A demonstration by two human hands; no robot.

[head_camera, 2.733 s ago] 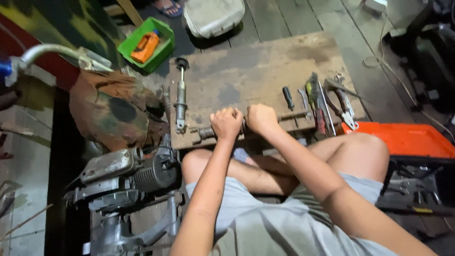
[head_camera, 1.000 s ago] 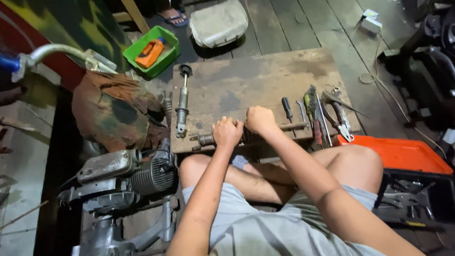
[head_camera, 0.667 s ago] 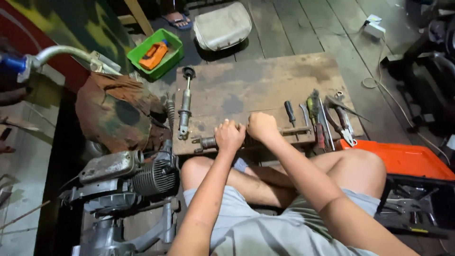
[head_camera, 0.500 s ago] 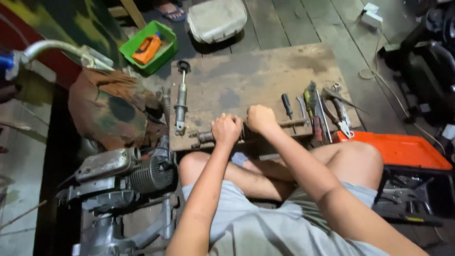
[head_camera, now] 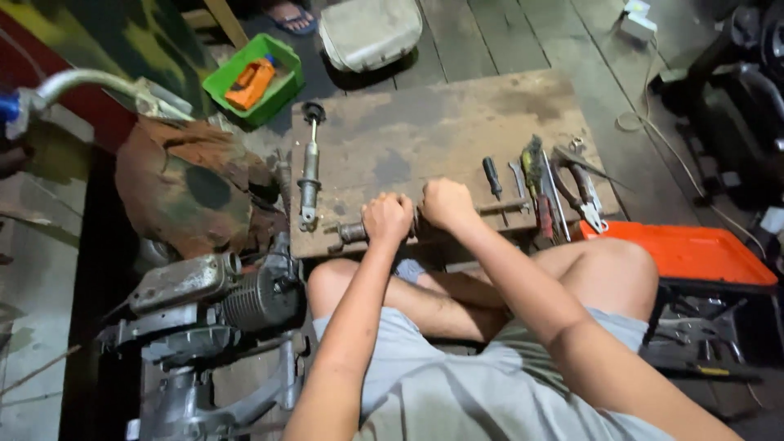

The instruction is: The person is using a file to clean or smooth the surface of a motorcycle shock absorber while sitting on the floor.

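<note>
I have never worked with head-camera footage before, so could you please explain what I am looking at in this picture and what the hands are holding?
The picture comes from a camera worn on a person's head, looking down at their own arms and crossed legs as they sit on a plank floor. In front of them lies a worn wooden board. Both fists are closed on a long metal shaft that lies along the board's near edge: the left hand beside the right hand. On the board lie a shock-absorber-like rod to the left, and a row of hand tools, including a screwdriver and pliers, to the right. An orange toolbox lid sits at the right, a small engine at the left, and a green tray farther off.
</note>
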